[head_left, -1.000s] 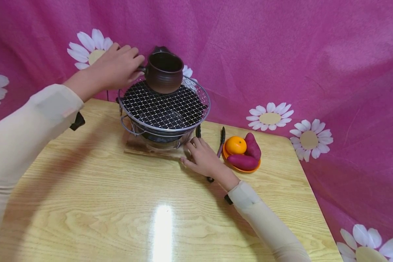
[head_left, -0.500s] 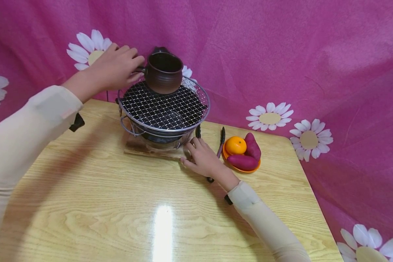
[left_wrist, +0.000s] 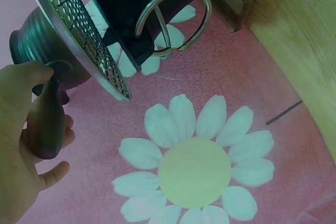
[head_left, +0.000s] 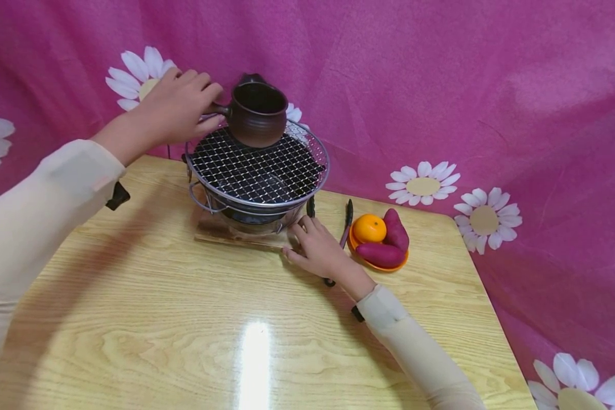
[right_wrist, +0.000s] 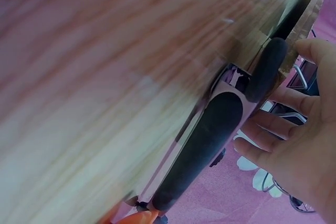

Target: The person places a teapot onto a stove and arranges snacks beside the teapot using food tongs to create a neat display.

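A dark brown clay pot (head_left: 260, 117) with a side handle sits on the round wire mesh (head_left: 258, 171) of a small tabletop grill. My left hand (head_left: 176, 108) holds its handle (left_wrist: 48, 124); in the left wrist view the thumb lies along the handle near the pot and the fingers show behind it. Under the grill is a wooden base (head_left: 236, 238). At its right end rests my right hand (head_left: 318, 245), fingers loosely bent, thumb at the board's edge. Tongs with black grips (right_wrist: 202, 150) lie right beside those fingers, partly hidden by the hand in the head view.
Right of the tongs stands an orange plate (head_left: 384, 267) holding an orange (head_left: 370, 228) and two purple sweet potatoes (head_left: 381, 254). A pink daisy-print cloth (head_left: 348, 85) hangs behind the wooden table (head_left: 184, 319). A wire ring handle (left_wrist: 207, 17) juts from the grill's side.
My left hand has slid slightly left along the handle, so more of the handle shows. The pot, grill and right hand stay in place.
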`<action>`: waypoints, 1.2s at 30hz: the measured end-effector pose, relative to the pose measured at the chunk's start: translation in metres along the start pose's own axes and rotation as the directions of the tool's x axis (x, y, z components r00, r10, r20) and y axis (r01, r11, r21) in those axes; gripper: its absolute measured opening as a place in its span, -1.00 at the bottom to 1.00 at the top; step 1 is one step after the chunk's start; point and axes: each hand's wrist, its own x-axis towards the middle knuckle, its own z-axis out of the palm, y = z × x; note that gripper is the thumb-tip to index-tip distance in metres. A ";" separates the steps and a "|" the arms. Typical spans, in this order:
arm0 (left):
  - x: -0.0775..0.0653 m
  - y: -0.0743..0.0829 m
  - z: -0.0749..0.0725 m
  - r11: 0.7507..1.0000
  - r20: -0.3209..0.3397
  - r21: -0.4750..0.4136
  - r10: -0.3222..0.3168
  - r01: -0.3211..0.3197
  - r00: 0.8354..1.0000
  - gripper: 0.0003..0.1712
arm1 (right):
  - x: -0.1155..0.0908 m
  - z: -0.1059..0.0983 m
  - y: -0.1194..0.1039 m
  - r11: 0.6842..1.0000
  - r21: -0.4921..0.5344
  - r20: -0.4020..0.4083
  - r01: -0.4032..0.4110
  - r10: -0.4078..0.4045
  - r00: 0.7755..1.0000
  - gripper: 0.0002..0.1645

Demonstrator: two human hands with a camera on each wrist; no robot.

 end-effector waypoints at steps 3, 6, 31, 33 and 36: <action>-0.002 0.001 -0.002 1.000 -0.007 -0.006 -0.017 0.017 1.000 -0.40 | 0.000 0.000 0.001 1.000 -0.001 0.002 0.000 0.000 1.000 -0.53; -0.005 0.002 -0.005 0.999 -0.014 -0.013 -0.031 0.031 0.999 -0.33 | 0.000 0.000 0.001 1.000 0.000 -0.001 0.002 -0.002 1.000 -0.53; -0.066 0.024 0.009 0.979 -0.379 -0.147 0.076 -0.141 0.922 -0.27 | -0.002 -0.001 0.003 0.999 0.020 0.026 -0.026 0.026 0.999 -0.54; -0.068 0.028 0.013 0.973 -0.419 -0.154 0.094 -0.172 0.903 -0.28 | -0.002 -0.002 0.003 0.999 0.021 0.028 -0.028 0.027 0.999 -0.53; -0.071 0.034 0.017 0.967 -0.460 -0.148 0.119 -0.209 0.880 -0.33 | -0.002 -0.002 0.004 0.999 0.021 0.022 -0.026 0.026 0.999 -0.53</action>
